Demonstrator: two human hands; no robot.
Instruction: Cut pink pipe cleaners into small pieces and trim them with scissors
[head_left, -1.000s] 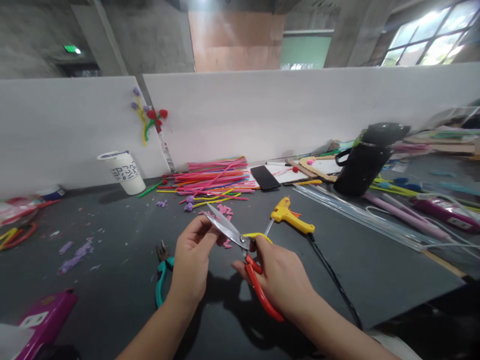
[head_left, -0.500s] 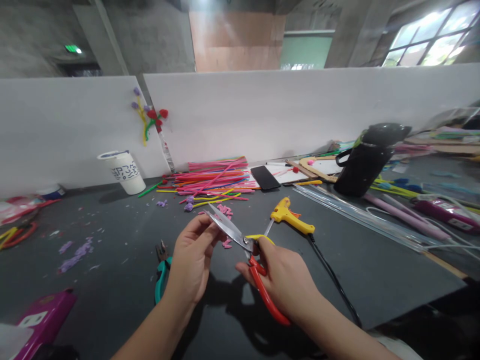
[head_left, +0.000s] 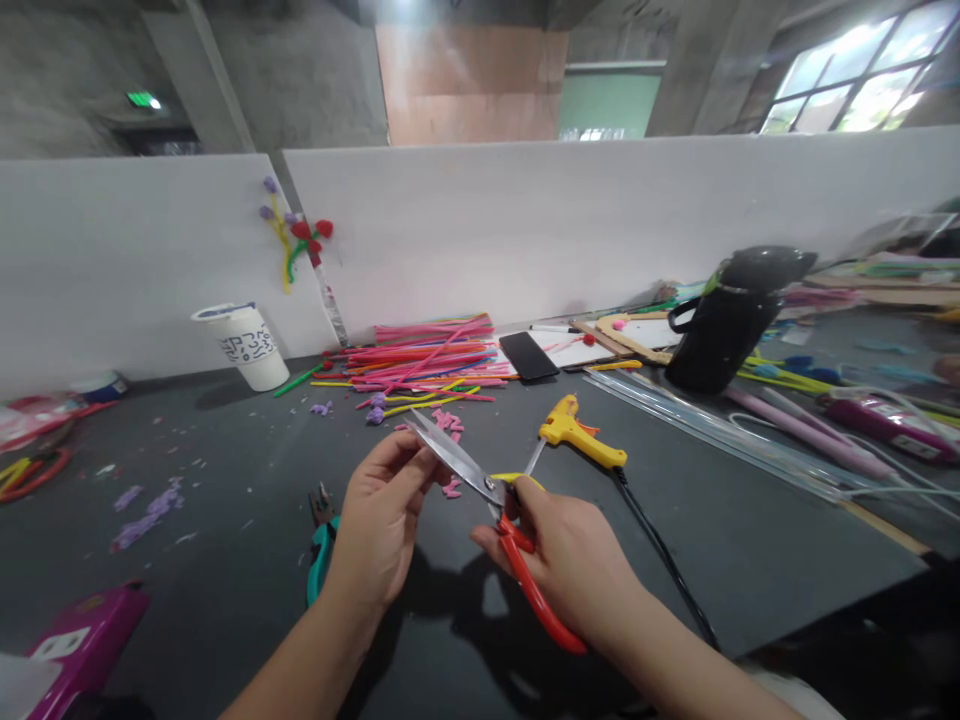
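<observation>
My right hand [head_left: 574, 545] is wrapped round the red handles of the scissors [head_left: 461, 462], whose blades point up and to the left. A bit of yellow pipe cleaner [head_left: 510, 477] shows beside that hand's fingers. My left hand [head_left: 386, 520] is pinched at the blades; what lies between its fingertips is too small to make out. Short pink pieces [head_left: 450, 425] lie on the table just beyond the blades. Teal-handled pliers [head_left: 321, 550] rest left of my left wrist, and a yellow glue gun [head_left: 581, 433] lies beyond my right hand.
A bundle of pink and red pipe cleaners [head_left: 427, 355], a black phone [head_left: 529, 356] and a white cup [head_left: 251, 347] stand or lie along the partition. A black jug [head_left: 724, 325] is at the right. Purple scraps [head_left: 150, 515] and a magenta box [head_left: 90, 640] are at the left.
The scissor blades have drawn closer together. My hands stay in nearly the same place, and the whole view has shifted very slightly.
</observation>
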